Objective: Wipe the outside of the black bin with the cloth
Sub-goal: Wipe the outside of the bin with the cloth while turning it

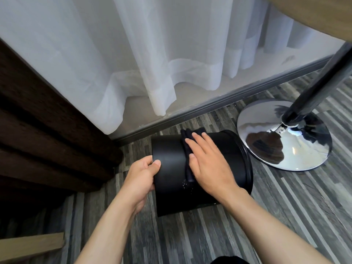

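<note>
The black bin point(171, 168) lies on its side on the striped grey floor, its base to the left and its rimmed mouth to the right. A dark cloth point(187, 149) is draped over the bin's curved side. My right hand point(207, 161) lies flat on the cloth, fingers spread, pressing it against the bin; most of the cloth is hidden under the palm. My left hand point(142, 175) grips the edge of the bin's base, thumb on the side wall.
A chrome pedestal base point(282, 134) with its pole point(320, 79) stands just right of the bin's mouth, under a wooden tabletop point(312, 14). White sheer curtains point(152, 54) and a grey skirting point(219, 103) run behind. Dark brown curtain folds point(38, 121) hang at the left.
</note>
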